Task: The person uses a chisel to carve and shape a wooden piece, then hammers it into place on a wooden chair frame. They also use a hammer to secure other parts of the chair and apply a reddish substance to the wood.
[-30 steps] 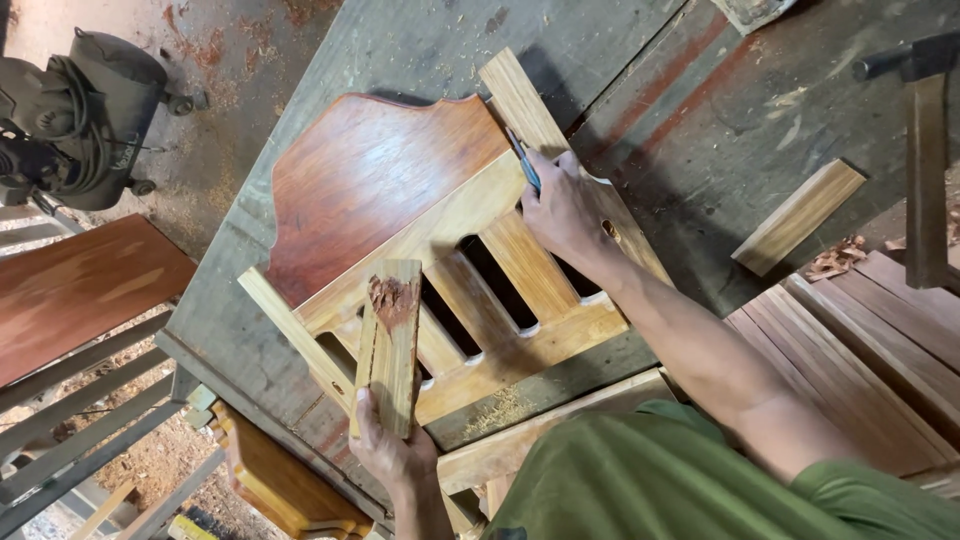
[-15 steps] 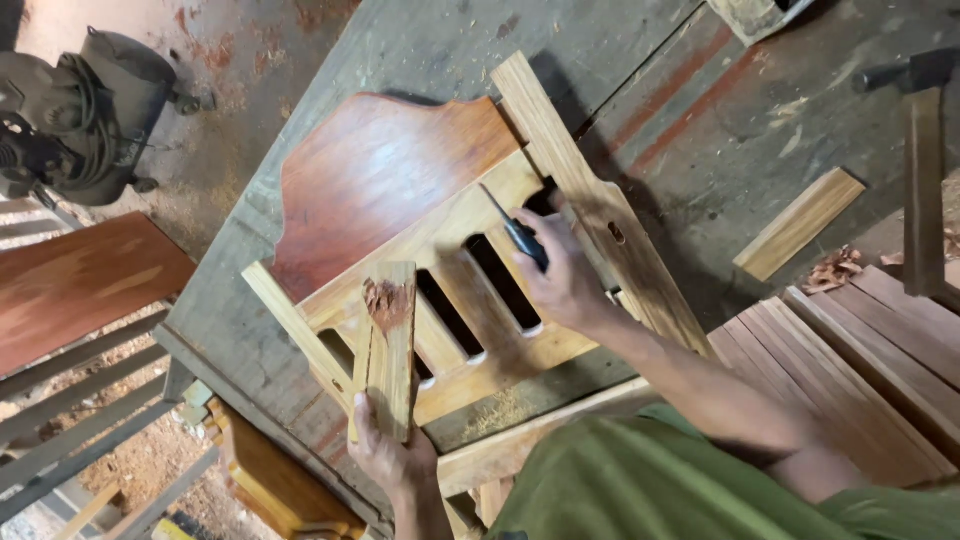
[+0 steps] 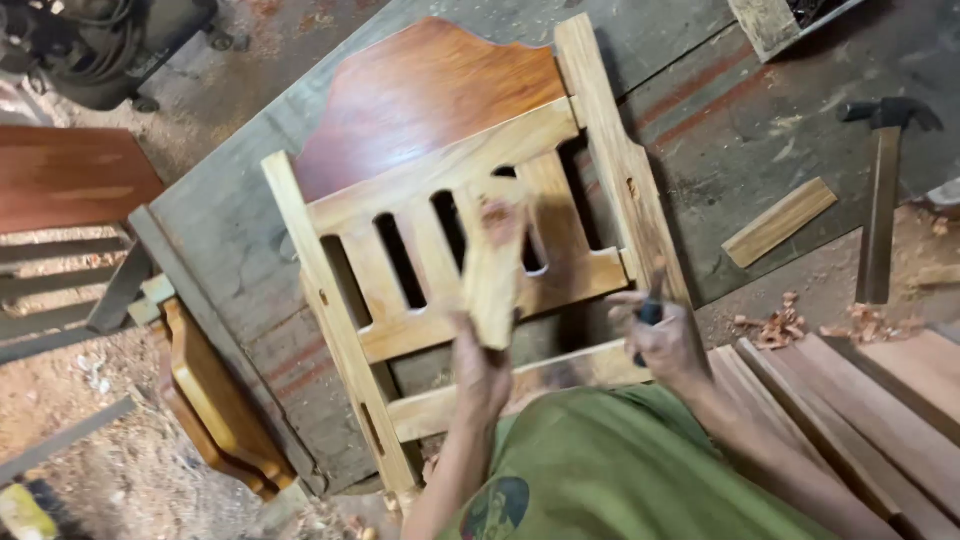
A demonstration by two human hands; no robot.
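Here, the left hand (image 3: 482,362) grips a short pale wood block (image 3: 492,275), blurred by motion, raised over the slats of the chair back frame (image 3: 420,180) lying on the grey bench (image 3: 230,215). Rightward, the right hand (image 3: 655,335) closes around a small dark tool (image 3: 651,312), mostly hidden inside the fingers. A hammer (image 3: 880,190) lies far right, its head partly indistinct.

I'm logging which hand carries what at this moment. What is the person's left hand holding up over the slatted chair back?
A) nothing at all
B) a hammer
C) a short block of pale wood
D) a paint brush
C: the left hand grips a short block of pale wood, raised over the slatted chair back; the hammer lies untouched on the floor, and the right hand holds a small dark tool.
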